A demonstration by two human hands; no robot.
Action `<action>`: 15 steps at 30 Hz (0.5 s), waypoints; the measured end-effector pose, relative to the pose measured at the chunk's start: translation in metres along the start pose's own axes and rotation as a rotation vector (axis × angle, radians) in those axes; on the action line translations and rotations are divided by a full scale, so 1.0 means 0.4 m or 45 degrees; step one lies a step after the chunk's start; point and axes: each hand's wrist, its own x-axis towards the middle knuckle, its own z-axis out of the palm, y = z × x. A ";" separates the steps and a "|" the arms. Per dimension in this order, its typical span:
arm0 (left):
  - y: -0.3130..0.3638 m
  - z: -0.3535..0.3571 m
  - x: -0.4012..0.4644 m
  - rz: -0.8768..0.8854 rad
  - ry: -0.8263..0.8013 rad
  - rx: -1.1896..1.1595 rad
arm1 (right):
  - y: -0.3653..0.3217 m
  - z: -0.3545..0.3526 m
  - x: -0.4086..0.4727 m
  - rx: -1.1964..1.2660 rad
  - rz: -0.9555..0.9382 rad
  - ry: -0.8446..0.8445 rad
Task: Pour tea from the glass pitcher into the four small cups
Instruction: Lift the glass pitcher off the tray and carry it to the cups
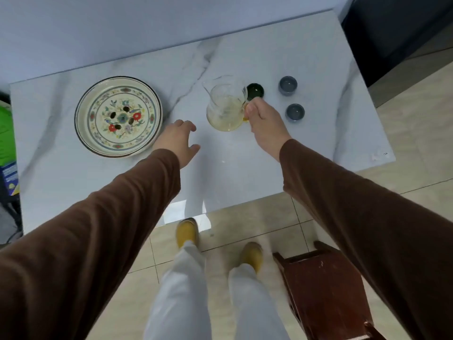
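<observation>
sleeves [110,217]: long, brown | trousers [186,290]: pale grey-white | shoes [187,233]: mustard yellow

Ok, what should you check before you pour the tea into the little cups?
1. Right hand gripping the clear glass pitcher by its handle: ok.
2. Pale yellow tea in the pitcher: ok.
3. Four small cups in sight: not ok; only one dark green cup and two grey cups show.
4. Cups upright: ok.
5. Left hand open, clear of the cups: ok.
6. Cups empty: cannot tell.
</observation>
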 end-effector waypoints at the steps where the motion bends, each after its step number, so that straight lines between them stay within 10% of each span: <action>1: 0.024 0.009 0.003 0.000 -0.001 -0.011 | 0.008 -0.023 0.003 0.022 0.012 0.009; 15: 0.198 0.008 0.177 0.023 -0.027 -0.074 | 0.046 -0.201 0.133 -0.085 0.153 0.126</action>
